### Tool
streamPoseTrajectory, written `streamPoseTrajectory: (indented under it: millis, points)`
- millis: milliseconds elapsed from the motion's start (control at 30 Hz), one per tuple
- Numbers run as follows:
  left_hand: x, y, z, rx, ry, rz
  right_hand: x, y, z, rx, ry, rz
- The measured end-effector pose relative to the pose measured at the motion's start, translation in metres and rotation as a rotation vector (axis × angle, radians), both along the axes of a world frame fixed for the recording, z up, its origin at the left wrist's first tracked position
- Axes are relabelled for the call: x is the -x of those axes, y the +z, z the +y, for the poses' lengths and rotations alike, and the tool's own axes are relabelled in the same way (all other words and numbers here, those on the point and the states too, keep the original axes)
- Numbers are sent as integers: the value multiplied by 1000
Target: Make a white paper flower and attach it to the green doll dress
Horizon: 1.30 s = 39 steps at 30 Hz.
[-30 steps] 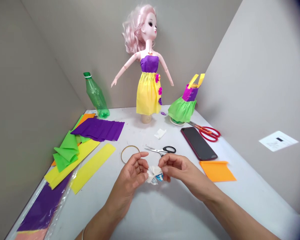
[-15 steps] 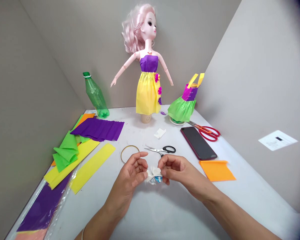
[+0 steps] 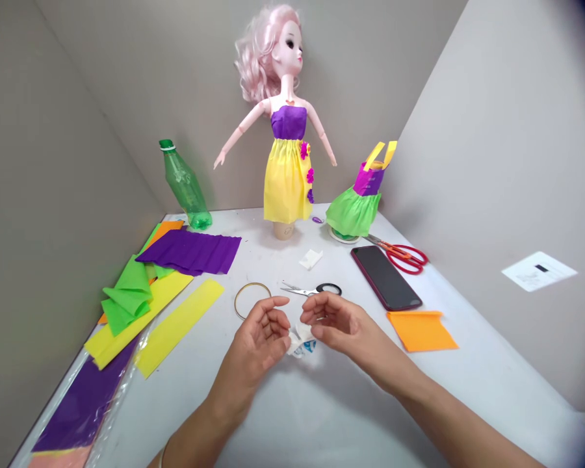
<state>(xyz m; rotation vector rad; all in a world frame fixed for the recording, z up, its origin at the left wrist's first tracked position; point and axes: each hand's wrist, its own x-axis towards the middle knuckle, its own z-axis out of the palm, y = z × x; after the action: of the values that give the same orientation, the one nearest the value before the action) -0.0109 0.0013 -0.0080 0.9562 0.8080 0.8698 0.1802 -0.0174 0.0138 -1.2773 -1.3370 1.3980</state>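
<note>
A small crumpled white wrapper (image 3: 301, 340) with blue print is between my two hands above the near part of the table. My left hand (image 3: 260, 335) pinches its left edge between thumb and curled fingers, the index finger lifted. My right hand (image 3: 338, 325) is at the wrapper's right side, fingers bent and thumb apart from them; whether the thumb touches the wrapper I cannot tell. Just beyond my hands lie small scissors (image 3: 312, 290) with black handles, partly hidden by my right hand, and a thin gold bangle (image 3: 236, 301).
A pink-haired doll (image 3: 287, 162) stands at the back, between a green bottle (image 3: 188, 185) and a small paper dress (image 3: 355, 205). Crepe paper (image 3: 190, 252) lies left. A phone (image 3: 385, 276), red-handled scissors (image 3: 404, 258) and orange paper (image 3: 422, 330) lie right.
My right fingers have loosened and lifted slightly away from the wrapper's top right. The wrapper stays at my left fingertips. The view has shifted a little.
</note>
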Motion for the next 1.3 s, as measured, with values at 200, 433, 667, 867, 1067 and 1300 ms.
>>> streamPoseTrajectory:
  millis: [200,433,667,867,1067,1300]
  points:
    - [-7,0,-3,-26,-1,62,11,-1,-10,-78,35,-132]
    - [-8,0,-4,-50,-30,83,15,-2,-11,-98,20,-147]
    - [-8,-2,-4,-54,-46,81,15,-2,-11,-82,10,-117]
    - [-5,-2,-3,12,-78,-1,12,-4,-8,24,60,78]
    - [-1,0,-1,64,-128,-63,9,-4,-5,120,99,226]
    - [3,-1,2,-17,-156,21,8,-2,-6,49,31,141]
